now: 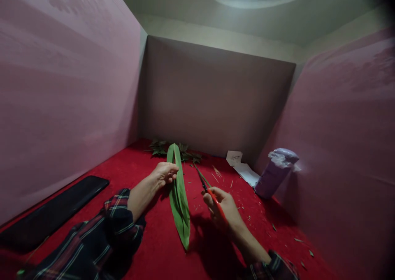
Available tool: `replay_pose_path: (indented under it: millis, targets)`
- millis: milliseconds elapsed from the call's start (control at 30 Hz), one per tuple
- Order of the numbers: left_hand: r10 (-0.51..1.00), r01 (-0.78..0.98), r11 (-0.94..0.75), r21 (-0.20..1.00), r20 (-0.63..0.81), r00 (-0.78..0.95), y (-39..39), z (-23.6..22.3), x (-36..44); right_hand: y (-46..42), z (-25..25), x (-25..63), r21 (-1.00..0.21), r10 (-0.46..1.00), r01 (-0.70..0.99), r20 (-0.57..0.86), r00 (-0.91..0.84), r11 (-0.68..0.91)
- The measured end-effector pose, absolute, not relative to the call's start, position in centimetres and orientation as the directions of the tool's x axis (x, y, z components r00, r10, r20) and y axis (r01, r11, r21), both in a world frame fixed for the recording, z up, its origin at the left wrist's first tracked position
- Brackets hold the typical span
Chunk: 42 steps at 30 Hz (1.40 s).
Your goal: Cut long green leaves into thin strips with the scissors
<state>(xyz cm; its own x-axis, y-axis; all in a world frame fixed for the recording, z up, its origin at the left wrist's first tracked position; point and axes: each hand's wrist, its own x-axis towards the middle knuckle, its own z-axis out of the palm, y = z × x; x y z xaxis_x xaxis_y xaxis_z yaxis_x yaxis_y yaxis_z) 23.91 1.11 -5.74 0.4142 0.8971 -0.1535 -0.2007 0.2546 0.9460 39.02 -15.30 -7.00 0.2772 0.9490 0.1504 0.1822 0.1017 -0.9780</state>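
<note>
A long green leaf (181, 214), folded at its far end so that two lengths run side by side, stretches toward me over the red cloth. My left hand (165, 174) is closed on the leaf's upper part, fingers curled at its edge. In my right hand (224, 208) is an orange-handled cutting tool (216, 204) with a narrow dark blade pointing away from me. Beside the blade runs a thin green strip (202, 176); I cannot tell whether the fingers hold it too. The blade stands to the right of the leaf, apart from it.
Dark green leaves (159, 147) lie at the back. Thin sticks (217, 171) and leaf scraps (274, 227) are scattered on the red cloth (148, 239). White papers (246, 174) and a purple wrapped cylinder (274, 176) stand right; a long black object (58, 208) lies left. Pink walls flank both sides.
</note>
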Motion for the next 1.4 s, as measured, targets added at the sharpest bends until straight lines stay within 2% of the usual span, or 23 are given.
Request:
replay_pose_path:
  millis: [100,167,233,333,433,533,633,1100,1400]
  targets:
    - [0.925,-0.169,0.2,0.965,-0.129,0.358,1.8,-5.5,24.2,-15.4,-6.8,39.4,-0.891,0.8,0.439,0.347,0.489,0.117]
    - [0.937,-0.174,0.166,0.971,-0.1,0.334,1.8,-5.4,24.1,-15.4,-6.9,39.6,-0.889,0.759,0.438,0.375,0.532,0.133]
    - [0.94,-0.189,0.149,0.971,-0.08,0.332,1.6,-5.2,24.0,-15.3,-7.3,39.6,-0.926,0.833,0.347,0.305,0.462,0.146]
    - [0.943,-0.209,0.123,0.97,-0.048,0.331,1.1,-5.0,24.0,-15.1,-8.0,38.8,-0.988,0.97,0.124,0.112,0.214,0.086]
    - [0.945,-0.222,0.093,0.97,-0.015,0.328,0.7,-4.9,24.2,-15.2,-8.2,38.0,-0.996,0.998,-0.072,-0.049,0.044,-0.046]
    - [0.944,-0.233,0.071,0.97,0.01,0.331,0.3,-4.8,24.3,-15.4,-8.3,37.7,-0.99,0.996,-0.109,-0.085,-0.025,-0.087]
    - [0.938,-0.244,0.061,0.968,0.028,0.345,0.0,-4.7,24.4,-15.5,-8.5,37.8,-0.995,0.998,-0.079,-0.059,-0.011,-0.059]
    - [0.935,-0.266,0.079,0.961,0.021,0.355,-1.3,-3.7,24.4,-16.1,-7.2,37.2,-0.994,0.991,-0.028,-0.111,0.075,-0.109]
    - [0.918,-0.246,0.099,0.964,0.007,0.396,-1.6,-4.1,24.7,-15.6,-8.0,37.6,-0.979,0.984,-0.137,-0.162,0.079,-0.15]
